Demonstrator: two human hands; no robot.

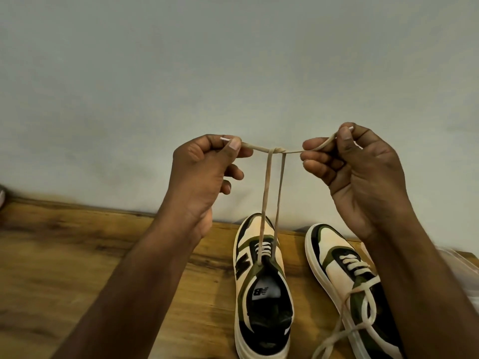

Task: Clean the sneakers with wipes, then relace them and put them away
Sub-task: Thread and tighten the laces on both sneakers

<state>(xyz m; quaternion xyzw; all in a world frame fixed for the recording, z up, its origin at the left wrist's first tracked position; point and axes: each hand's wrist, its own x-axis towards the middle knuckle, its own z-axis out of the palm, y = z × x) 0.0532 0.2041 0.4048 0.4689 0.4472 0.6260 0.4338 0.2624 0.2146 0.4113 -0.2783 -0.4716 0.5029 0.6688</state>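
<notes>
Two cream, green and black sneakers stand side by side on a wooden table (77, 255), toes to the wall. From the left sneaker (261, 288) a cream lace (269, 193) rises in two strands to a crossed knot held high in front of the wall. My left hand (207, 174) pinches one lace end between thumb and forefinger, left of the knot. My right hand (363, 172) pinches the other end to the right. The lace is pulled taut between them. The right sneaker (344, 275) is laced, its loose lace ends trailing over its side; my right forearm covers its heel.
A plain pale wall (233, 60) stands right behind the table's far edge. Something clear and plastic-like (458, 265) lies at the right edge, blurred. A small dark and pale object (2, 195) shows at the far left edge.
</notes>
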